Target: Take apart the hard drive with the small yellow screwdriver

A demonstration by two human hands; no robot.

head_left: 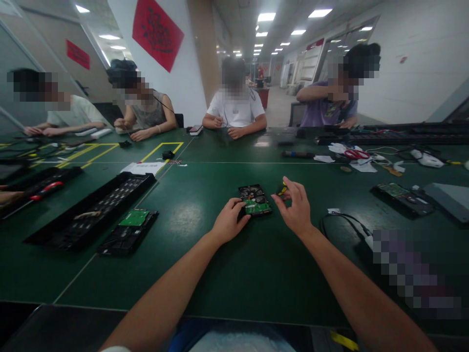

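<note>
A hard drive (259, 201) with a green circuit board lies flat on the green table in front of me. My left hand (230, 218) grips its left edge, fingers over the side and thumb at the near corner. Just right of the drive, my right hand (295, 208) is raised slightly above the table. Its thumb and fingertips pinch a small yellow-and-black object (282, 188); its exact kind is too small to make out. A second hard drive (128, 232) with a green board rests at the left, and another drive (403, 199) lies at the right.
A long black slotted tray (98, 210) lies at the left. A cable (344, 215) runs toward a blurred item at the right, near a grey box (449, 198). Scraps and red-handled scissors (357, 154) lie farther back. Several people sit across the table (205, 274).
</note>
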